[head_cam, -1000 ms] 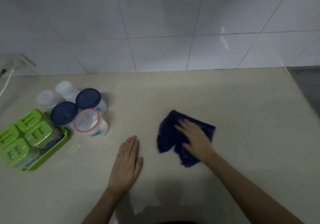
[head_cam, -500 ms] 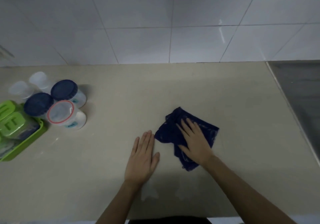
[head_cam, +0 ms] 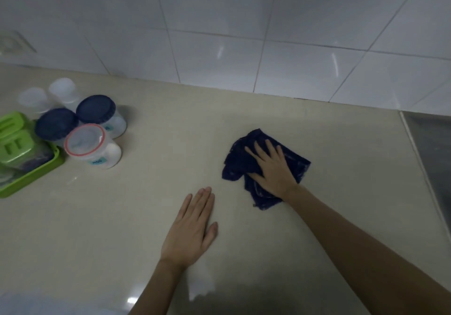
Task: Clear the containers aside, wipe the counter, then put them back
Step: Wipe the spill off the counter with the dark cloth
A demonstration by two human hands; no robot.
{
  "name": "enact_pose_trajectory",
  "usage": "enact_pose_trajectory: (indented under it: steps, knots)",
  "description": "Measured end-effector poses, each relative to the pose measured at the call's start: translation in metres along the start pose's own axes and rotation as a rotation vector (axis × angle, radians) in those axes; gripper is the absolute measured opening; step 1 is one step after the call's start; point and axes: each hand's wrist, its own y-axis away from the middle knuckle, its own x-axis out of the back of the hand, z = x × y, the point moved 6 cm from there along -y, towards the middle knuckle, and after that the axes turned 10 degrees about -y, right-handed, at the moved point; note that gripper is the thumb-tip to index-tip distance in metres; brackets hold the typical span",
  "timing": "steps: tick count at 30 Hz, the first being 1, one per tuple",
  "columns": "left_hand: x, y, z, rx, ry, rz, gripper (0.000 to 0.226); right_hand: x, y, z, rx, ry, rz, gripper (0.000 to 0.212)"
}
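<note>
A crumpled dark blue cloth (head_cam: 235, 166) lies on the beige counter (head_cam: 151, 192), right of centre. My right hand (head_cam: 273, 168) presses flat on it with fingers spread. My left hand (head_cam: 192, 229) rests palm down on the bare counter, a little nearer and to the left of the cloth, holding nothing. At the left stand several round clear containers: two with dark blue lids (head_cam: 96, 109) (head_cam: 56, 124), one with a red-rimmed clear lid (head_cam: 85, 141), and two whitish ones (head_cam: 62, 90) behind.
A green tray (head_cam: 36, 175) with green-lidded boxes sits at the far left edge. White wall tiles (head_cam: 244, 46) back the counter. A steel surface (head_cam: 434, 156) adjoins the counter at the right. A wall socket (head_cam: 13, 42) is at upper left.
My right hand has slid the cloth a little to the right and away from me. My left hand stays flat on the counter. The view has tilted.
</note>
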Motion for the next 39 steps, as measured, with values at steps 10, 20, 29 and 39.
enact_pose_trajectory:
  steps: [10,20,29,39]
  knots:
    - [0.003,0.001,0.001,0.001,-0.021,-0.026,0.06,-0.011,0.068,-0.002,0.132,-0.067,-0.026,0.062]
    - [0.002,0.002,0.003,0.0,-0.069,-0.01,0.06,-0.03,0.102,-0.036,-0.036,0.0,0.072,0.061]
    - [-0.003,0.004,0.004,0.013,-0.06,0.019,0.059,-0.03,0.2,-0.013,-0.073,0.012,0.025,0.071]
    - [-0.003,0.009,0.011,0.016,-0.113,0.001,0.055,-0.048,0.157,-0.058,0.014,-0.034,0.021,0.071]
